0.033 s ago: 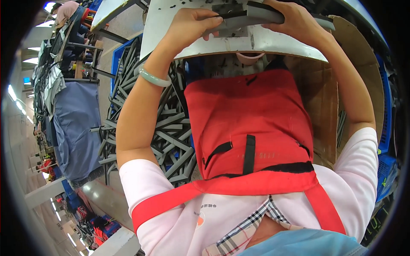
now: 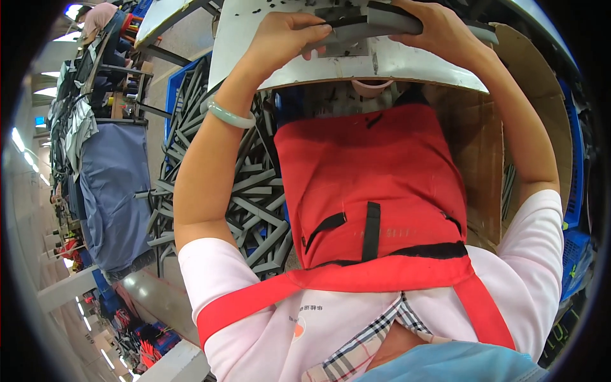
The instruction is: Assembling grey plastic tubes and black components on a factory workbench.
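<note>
Over the white worktable I hold a grey, bent strip with a black edge. My left hand pinches its left end between thumb and fingers. Wrapped over the right part of it is my right hand, and grey strip shows again beyond the hand's far side. Whether that is one strip or more I cannot tell. Beneath it lies a dark grey metal plate on the tabletop, partly hidden by the strip. Small black scraps are scattered on the table near my left hand.
At my left, a blue crate overflows with grey strips. A cardboard box stands by my right arm, with blue crates beyond it. My red apron covers my lap. Farther left, a person sits near hanging cloth.
</note>
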Motion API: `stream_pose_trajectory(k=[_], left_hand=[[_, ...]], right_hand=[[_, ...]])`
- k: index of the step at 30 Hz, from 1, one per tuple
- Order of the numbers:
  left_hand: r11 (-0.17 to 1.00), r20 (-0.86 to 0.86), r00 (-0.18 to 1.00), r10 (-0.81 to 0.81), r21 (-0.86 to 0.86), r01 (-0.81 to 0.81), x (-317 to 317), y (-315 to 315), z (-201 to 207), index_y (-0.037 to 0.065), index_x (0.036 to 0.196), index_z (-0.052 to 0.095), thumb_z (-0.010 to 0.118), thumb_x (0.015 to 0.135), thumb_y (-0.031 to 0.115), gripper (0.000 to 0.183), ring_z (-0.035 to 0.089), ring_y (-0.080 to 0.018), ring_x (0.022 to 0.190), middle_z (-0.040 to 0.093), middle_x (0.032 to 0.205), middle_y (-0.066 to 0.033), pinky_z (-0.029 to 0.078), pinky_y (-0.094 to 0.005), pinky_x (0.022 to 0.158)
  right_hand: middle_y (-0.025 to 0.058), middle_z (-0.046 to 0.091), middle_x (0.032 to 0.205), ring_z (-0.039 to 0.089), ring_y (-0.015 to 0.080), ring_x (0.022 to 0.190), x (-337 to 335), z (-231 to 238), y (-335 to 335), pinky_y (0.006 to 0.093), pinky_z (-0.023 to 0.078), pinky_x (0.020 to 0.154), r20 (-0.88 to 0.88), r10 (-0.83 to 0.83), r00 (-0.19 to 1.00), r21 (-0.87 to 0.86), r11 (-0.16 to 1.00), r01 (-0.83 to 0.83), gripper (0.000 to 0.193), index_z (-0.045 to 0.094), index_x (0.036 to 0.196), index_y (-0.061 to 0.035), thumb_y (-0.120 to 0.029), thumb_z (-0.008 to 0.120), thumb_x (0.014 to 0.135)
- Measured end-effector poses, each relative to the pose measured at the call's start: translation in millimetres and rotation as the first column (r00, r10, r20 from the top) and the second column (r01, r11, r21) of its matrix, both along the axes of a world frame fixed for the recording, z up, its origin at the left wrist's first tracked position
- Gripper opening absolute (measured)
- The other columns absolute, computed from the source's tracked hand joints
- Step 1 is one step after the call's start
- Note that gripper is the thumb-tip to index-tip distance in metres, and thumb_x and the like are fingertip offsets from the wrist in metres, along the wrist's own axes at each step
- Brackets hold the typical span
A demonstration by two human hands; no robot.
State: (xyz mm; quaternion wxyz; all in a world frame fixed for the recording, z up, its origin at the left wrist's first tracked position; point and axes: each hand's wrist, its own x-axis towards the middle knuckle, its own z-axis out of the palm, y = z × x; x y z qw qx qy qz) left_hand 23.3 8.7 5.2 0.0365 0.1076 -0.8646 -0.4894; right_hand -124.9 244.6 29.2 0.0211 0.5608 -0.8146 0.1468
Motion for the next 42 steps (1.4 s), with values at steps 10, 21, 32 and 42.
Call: stream_pose_trajectory(k=[10,21,32,42], left_hand=[[0.999,-0.036,0.999,-0.022,0.036,0.024,-20.0,-0.8,-0.4,-0.002,0.112,0.068,0.067,0.090,0.024,0.035,0.055,-0.0078,0.061,0.068,0.077,-0.0077,0.045,-0.0211,0.061],[0.999,-0.052,0.998,-0.030,0.026,0.031,-25.7,-6.6,2.0,-0.002,0.110,0.069,0.065,0.091,0.021,0.030,0.054,-0.0085,0.060,0.067,0.077,-0.0067,0.044,-0.0218,0.062],[0.999,-0.071,0.996,-0.050,-0.024,0.049,-47.2,-23.8,-0.4,-0.002,0.104,0.070,0.062,0.092,0.018,0.025,0.055,-0.0097,0.060,0.068,0.078,-0.0081,0.046,-0.0227,0.064],[0.898,-0.162,0.986,0.047,-0.426,-0.113,-3.0,-45.9,-21.9,0.007,0.097,0.072,0.061,0.087,0.021,0.021,0.068,-0.0212,0.076,0.072,0.082,-0.0107,0.052,-0.0331,0.072]], right_hand=[[0.0246,0.065,0.092,0.064,0.0408,0.088,-14.0,-1.0,0.5,0.0434,0.051,0.073,0.002,-0.004,1.000,-0.053,0.999,0.004,0.054,0.058,0.113,0.0030,-0.035,0.074,0.079],[0.0256,0.065,0.094,0.064,0.0411,0.087,-16.6,5.4,-2.9,0.0427,0.051,0.074,0.054,-0.050,0.997,-0.025,0.998,0.051,0.054,0.057,0.114,0.0036,-0.034,0.074,0.079],[0.0266,0.065,0.099,0.065,0.0399,0.091,-32.1,2.2,-12.0,0.0421,0.051,0.077,0.018,-0.093,0.995,-0.037,0.995,0.094,0.064,0.055,0.122,0.0053,-0.038,0.074,0.079],[0.0230,0.065,0.097,0.064,0.0368,0.094,-48.8,-4.9,27.0,0.0401,0.050,0.080,0.259,-0.224,0.940,-0.199,0.939,0.279,0.046,0.055,0.116,0.0025,-0.014,0.071,0.076]])
